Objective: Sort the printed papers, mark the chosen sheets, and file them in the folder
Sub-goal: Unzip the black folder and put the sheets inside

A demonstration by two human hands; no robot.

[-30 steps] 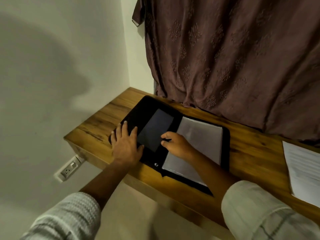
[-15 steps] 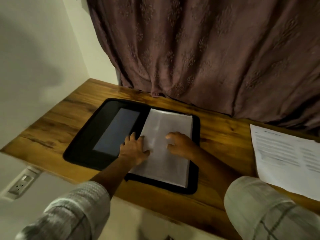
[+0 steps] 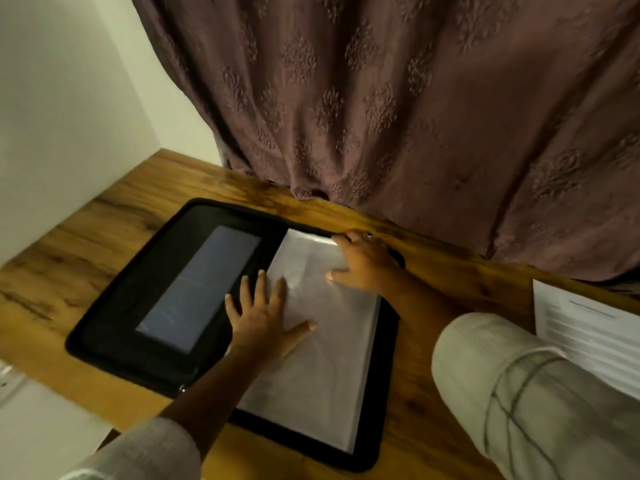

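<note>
- Head view: a black folder (image 3: 104, 341) lies open and flat on the wooden counter (image 3: 114, 216), near its left end.
- The folder's left half carries a grey panel (image 3: 197, 289); its right half holds a stack of clear sleeves (image 3: 318, 368) with pale sheets inside.
- The left hand (image 3: 263, 317) lies palm down with fingers spread wide, straddling the middle of the folder: fingertips toward the spine, thumb out over the sleeves. It presses flat and grips nothing.
- The right hand (image 3: 363, 261) rests at the far right corner of the sleeves, fingers loosely curled over the top edge, thumb on the top sheet. Whether it has pinched a sleeve cannot be told.
- A ring (image 3: 369, 234) shows on one finger of the right hand.
- Both forearms come out of light checked sleeves; the right sleeve (image 3: 519, 393) fills the lower right.
- A printed paper (image 3: 588, 327) lies on the counter at the right edge, well apart from the folder.
- A patterned brown curtain (image 3: 381, 98) hangs behind the counter, its hem touching the wood.
- A white wall (image 3: 69, 98) stands at the left.
</note>
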